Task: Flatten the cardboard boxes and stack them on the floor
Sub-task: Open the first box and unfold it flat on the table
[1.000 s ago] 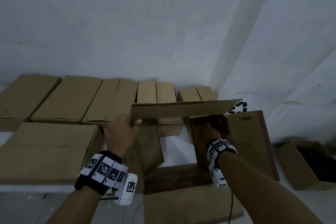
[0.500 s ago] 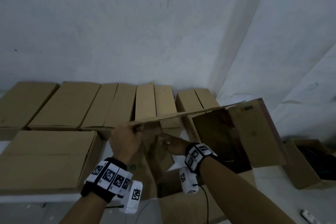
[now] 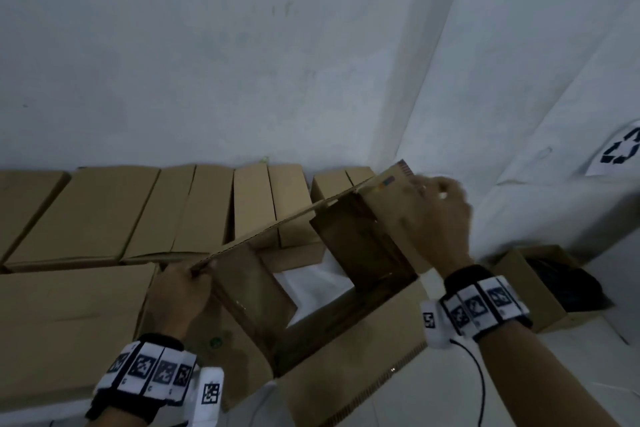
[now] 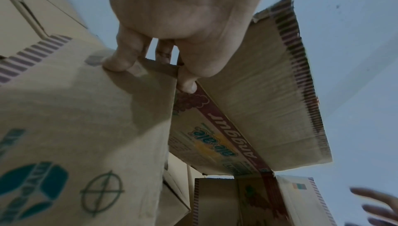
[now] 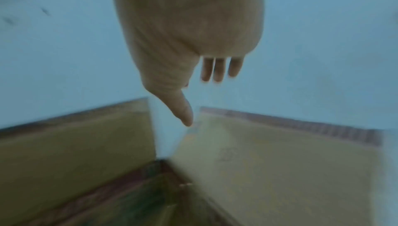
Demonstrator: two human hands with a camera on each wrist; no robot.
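Note:
An open cardboard box [image 3: 349, 333] with its flaps spread is held up in front of me. My left hand [image 3: 183, 291] pinches the left corner of its long far flap, thumb and fingers [image 4: 120, 59] curled over the cardboard edge [image 4: 157, 66]. My right hand [image 3: 433, 215] is blurred, fingers straight, at the upper right flap [image 3: 384, 204] with coloured print. In the right wrist view the hand [image 5: 193, 76] is spread above the flap [image 5: 280, 161], gripping nothing. The box side [image 4: 217, 136] carries printed lettering.
Several closed cardboard boxes [image 3: 86, 211] lie in rows on the left against the white wall [image 3: 242, 62]. An open box [image 3: 550, 288] with dark contents sits at the right. A recycling sign [image 3: 620, 149] hangs on the right wall. A wrist cable [image 3: 478, 378] dangles.
My right hand left the inside of the box and swung up and right to the outer flap. The box tilted, its right end rising. The left hand kept its hold.

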